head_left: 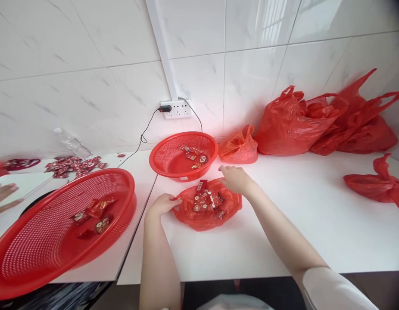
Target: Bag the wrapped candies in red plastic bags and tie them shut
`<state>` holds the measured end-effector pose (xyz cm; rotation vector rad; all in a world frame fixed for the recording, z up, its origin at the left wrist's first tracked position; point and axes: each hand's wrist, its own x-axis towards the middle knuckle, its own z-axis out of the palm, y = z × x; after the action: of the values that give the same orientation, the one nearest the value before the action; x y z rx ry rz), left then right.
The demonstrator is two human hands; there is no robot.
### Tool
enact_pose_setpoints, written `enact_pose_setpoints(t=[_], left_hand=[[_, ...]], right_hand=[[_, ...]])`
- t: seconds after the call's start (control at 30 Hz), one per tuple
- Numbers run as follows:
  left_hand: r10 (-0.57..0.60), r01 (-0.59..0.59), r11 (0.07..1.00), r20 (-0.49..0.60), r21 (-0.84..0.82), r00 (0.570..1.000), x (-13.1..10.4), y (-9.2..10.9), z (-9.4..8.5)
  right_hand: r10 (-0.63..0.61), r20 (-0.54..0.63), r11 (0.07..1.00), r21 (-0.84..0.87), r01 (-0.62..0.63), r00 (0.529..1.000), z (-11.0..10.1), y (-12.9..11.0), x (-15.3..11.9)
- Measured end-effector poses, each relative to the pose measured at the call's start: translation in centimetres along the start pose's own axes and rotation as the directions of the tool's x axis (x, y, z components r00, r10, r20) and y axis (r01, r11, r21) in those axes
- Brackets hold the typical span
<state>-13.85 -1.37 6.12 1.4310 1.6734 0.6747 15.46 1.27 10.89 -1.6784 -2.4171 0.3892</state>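
Observation:
An open red plastic bag (202, 221) lies on the white table in front of me, with several red patterned packets (204, 201) inside. My left hand (162, 204) pinches the bag's left rim between thumb and fingers. At the bag's back right edge is my right hand (236, 178), its fingers bent and close together; whether it grips the rim is hard to make out. Just behind the bag stands a round red basket (169, 161) holding a few small wrapped packets (202, 159).
A large red basket (34, 245) with several packets stands at the left. Beyond it are a packet pile (72, 165), a clear bottle (73, 144) and another person's hand (4, 196). Filled red bags (286, 127) line the wall; a knotted one (374, 185) lies right.

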Motion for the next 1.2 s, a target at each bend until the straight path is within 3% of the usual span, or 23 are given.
enact_pose_setpoints(t=[0.13, 0.2, 0.27, 0.33, 0.47, 0.57, 0.63, 0.73, 0.8, 0.87, 0.93, 0.97, 1.03, 1.13, 1.2], left_hand=[[-0.045, 0.045, 0.999, 0.073, -0.003, 0.996, 1.4, -0.3, 1.5], [-0.002, 0.009, 0.997, 0.080, -0.082, 0.997, 1.6, -0.4, 1.6], [0.098, -0.092, 0.974, 0.018, -0.207, 0.995, 1.6, -0.4, 1.3], [0.183, -0.202, 0.912, -0.086, -0.357, 0.979, 1.4, -0.3, 1.0], [0.244, -0.328, 0.697, -0.219, -0.638, 0.945, 1.0, 0.0, 0.8], [0.293, -0.394, 0.580, -0.269, -0.713, 0.918, 0.8, 0.7, 1.1], [0.325, -0.430, 0.546, -0.292, -0.719, 0.900, 0.7, 1.3, 1.5], [0.340, -0.511, 0.510, -0.383, -0.692, 0.859, 0.6, 2.3, 2.1], [0.358, -0.584, 0.489, -0.461, -0.648, 0.812, 0.2, 3.4, 2.4], [0.420, -0.657, 0.475, -0.505, -0.586, 0.754, -0.5, 4.9, 2.5], [0.516, -0.711, 0.465, -0.491, -0.527, 0.702, -1.3, 6.8, 2.4], [0.564, -0.726, 0.465, -0.463, -0.506, 0.684, -1.7, 7.8, 2.2], [0.634, -0.729, 0.487, -0.379, -0.481, 0.674, -2.4, 9.8, 1.7], [0.645, -0.677, 0.551, -0.266, -0.487, 0.716, -2.9, 12.2, 1.0], [0.636, -0.657, 0.560, -0.246, -0.505, 0.732, -2.9, 13.3, 1.0]], right_hand=[[0.040, 0.131, 0.999, -0.027, -0.037, 0.991, 1.4, 2.8, 1.9], [0.017, 0.150, 1.000, -0.020, -0.014, 0.989, 0.7, 3.7, 1.8], [-0.001, 0.124, 1.000, 0.011, 0.000, 0.992, -0.7, 4.6, 1.0], [0.023, 0.050, 0.996, 0.080, -0.027, 0.998, -2.4, 5.6, -0.1], [0.174, -0.110, 0.973, 0.169, -0.154, 0.979, -4.6, 6.7, -1.9], [0.351, -0.210, 0.934, 0.143, -0.327, 0.912, -5.0, 6.6, -2.4], [0.401, -0.172, 0.902, 0.245, -0.355, 0.900, -5.1, 6.4, -2.5], [0.243, -0.081, 0.784, 0.603, -0.147, 0.967, -5.4, 6.5, -2.8], [0.084, -0.179, 0.591, 0.801, 0.096, 0.980, -5.8, 6.6, -3.2], [0.002, -0.341, 0.389, 0.866, 0.314, 0.940, -6.3, 6.7, -3.7], [-0.011, -0.481, 0.294, 0.836, 0.462, 0.877, -6.7, 6.5, -4.2], [-0.005, -0.540, 0.303, 0.801, 0.516, 0.841, -6.8, 6.3, -4.4], [0.006, -0.636, 0.410, 0.705, 0.579, 0.771, -7.0, 5.8, -4.7], [0.024, -0.718, 0.604, 0.564, 0.562, 0.695, -7.0, 5.3, -4.9], [0.027, -0.752, 0.655, 0.511, 0.557, 0.659, -7.0, 5.2, -4.9]])
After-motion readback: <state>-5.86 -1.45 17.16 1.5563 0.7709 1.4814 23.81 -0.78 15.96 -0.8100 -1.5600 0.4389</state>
